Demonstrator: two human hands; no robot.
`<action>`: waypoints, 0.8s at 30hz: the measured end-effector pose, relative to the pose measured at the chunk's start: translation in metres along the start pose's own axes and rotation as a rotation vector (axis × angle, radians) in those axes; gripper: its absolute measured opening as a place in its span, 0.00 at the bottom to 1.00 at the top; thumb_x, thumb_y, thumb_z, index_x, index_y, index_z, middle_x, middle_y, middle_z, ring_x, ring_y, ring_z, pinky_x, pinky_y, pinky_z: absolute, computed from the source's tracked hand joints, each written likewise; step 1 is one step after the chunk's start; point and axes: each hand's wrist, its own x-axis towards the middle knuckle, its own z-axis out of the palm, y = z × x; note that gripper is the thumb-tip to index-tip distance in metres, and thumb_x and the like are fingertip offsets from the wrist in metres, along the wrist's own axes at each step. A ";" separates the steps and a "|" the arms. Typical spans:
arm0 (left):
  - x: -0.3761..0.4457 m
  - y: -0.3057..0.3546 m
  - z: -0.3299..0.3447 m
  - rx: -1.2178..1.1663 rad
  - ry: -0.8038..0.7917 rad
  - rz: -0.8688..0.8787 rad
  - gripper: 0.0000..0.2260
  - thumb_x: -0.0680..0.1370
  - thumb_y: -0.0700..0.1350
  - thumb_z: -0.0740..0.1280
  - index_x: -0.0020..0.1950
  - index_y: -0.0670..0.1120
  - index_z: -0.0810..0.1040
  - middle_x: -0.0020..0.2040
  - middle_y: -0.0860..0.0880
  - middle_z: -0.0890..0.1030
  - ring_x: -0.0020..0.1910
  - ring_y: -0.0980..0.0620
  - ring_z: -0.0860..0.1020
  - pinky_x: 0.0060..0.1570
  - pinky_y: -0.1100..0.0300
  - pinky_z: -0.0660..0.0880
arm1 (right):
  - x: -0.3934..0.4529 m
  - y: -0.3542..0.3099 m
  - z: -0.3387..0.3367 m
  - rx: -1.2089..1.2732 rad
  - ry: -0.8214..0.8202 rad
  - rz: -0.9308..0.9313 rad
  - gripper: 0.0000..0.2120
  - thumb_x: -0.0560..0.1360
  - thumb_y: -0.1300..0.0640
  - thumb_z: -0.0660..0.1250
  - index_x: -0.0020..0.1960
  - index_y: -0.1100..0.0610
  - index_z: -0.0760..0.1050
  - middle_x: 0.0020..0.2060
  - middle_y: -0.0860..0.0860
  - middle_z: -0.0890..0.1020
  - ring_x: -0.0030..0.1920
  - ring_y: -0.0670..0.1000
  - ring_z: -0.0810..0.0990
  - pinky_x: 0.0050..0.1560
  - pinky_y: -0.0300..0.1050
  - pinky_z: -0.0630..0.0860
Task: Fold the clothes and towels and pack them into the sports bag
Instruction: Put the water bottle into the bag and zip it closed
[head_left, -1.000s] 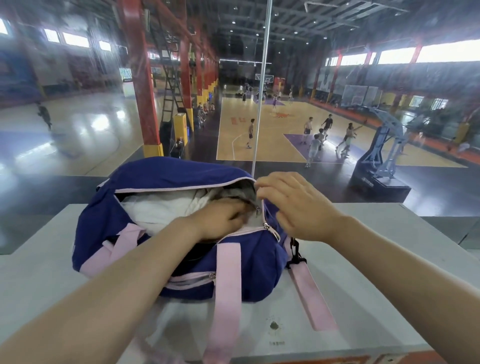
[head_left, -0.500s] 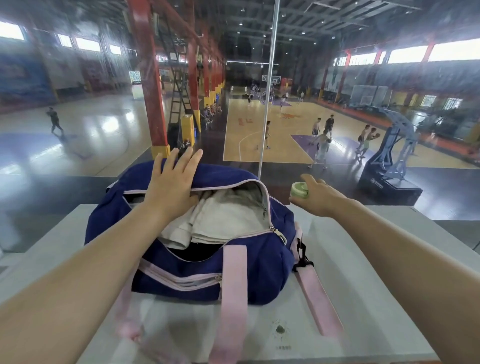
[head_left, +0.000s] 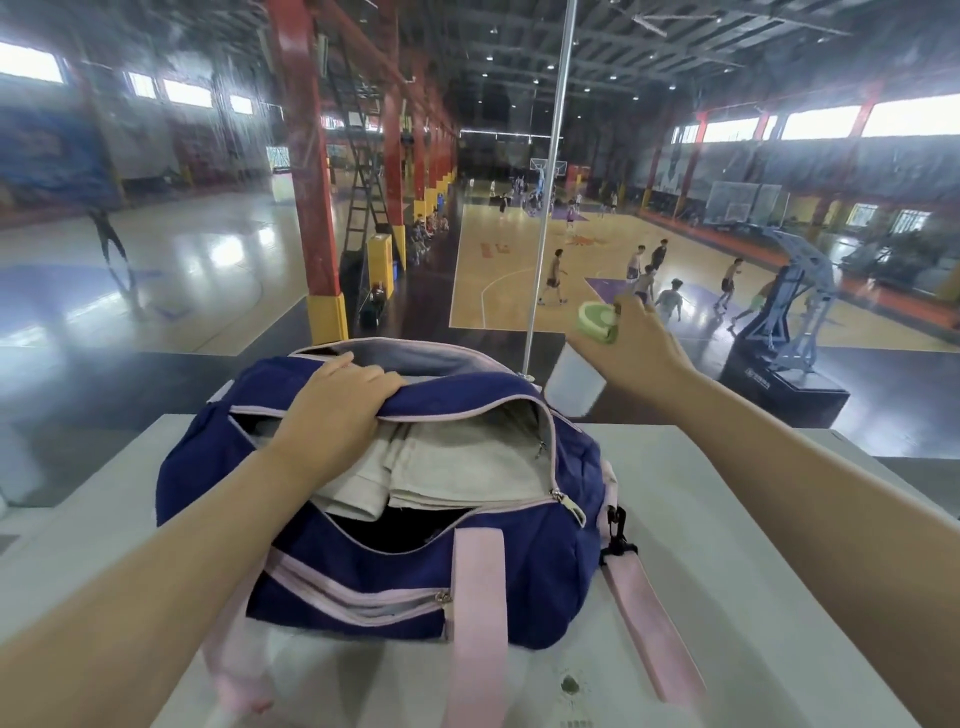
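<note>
Two folded pale towels (head_left: 462, 467) already lie inside our blue sports bag (head_left: 384, 545), which sits mid-ledge (head_left: 753, 519) near its far edge. Our left hand (head_left: 332, 410) grips the far zipper flap, pulling the mouth wide. Our right hand (head_left: 636, 353) clasps a green-capped bottle (head_left: 587, 358) beyond the bag's right end. Packing looks nearly done; next we'd lower the bottle in.
</note>
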 end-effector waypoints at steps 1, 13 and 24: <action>-0.005 0.000 -0.002 -0.026 -0.011 0.005 0.17 0.72 0.33 0.64 0.56 0.49 0.79 0.48 0.50 0.83 0.49 0.47 0.79 0.65 0.52 0.67 | 0.000 -0.011 -0.002 0.049 0.028 -0.026 0.35 0.68 0.35 0.68 0.66 0.54 0.68 0.57 0.52 0.76 0.52 0.53 0.77 0.51 0.49 0.77; -0.012 -0.011 -0.037 -0.253 -0.292 -0.005 0.14 0.76 0.40 0.60 0.59 0.54 0.73 0.54 0.57 0.77 0.50 0.52 0.78 0.49 0.53 0.74 | -0.032 -0.120 0.032 0.327 -0.117 -0.390 0.28 0.68 0.40 0.71 0.62 0.51 0.68 0.55 0.51 0.73 0.50 0.48 0.75 0.42 0.36 0.69; -0.018 -0.014 -0.031 -0.142 -0.217 0.081 0.15 0.75 0.44 0.56 0.57 0.55 0.75 0.51 0.56 0.81 0.48 0.52 0.79 0.45 0.52 0.75 | -0.010 -0.131 0.061 0.020 -0.461 -0.263 0.35 0.70 0.47 0.74 0.70 0.56 0.63 0.59 0.55 0.73 0.54 0.56 0.76 0.53 0.50 0.75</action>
